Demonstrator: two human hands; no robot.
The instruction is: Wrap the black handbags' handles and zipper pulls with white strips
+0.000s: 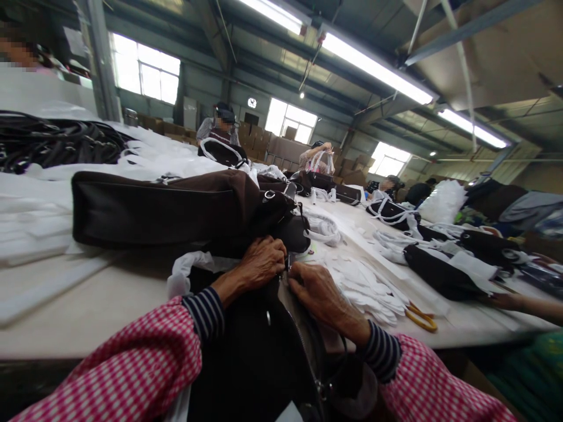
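Observation:
A black handbag [233, 357] lies in front of me at the table's edge. Its long zipper [301, 340] is undone, and a grey lining shows inside. My left hand [261, 264] is closed on the bag's far end, beside the zipper's top. From the other side my right hand [319, 293] pinches the bag's edge at the same end of the zipper; the fingertips are partly hidden. White wrapping [189, 272] covers a strap left of my left hand. Just beyond my hands, a dark brown bag [162, 211] rests on its side.
White cut pieces [360, 284] and yellow-handled scissors [420, 317] lie to the right. Black straps [57, 140] are heaped at the far left. A co-worker's arm [519, 302] reaches to another black bag [440, 272]. Other people stand around the table.

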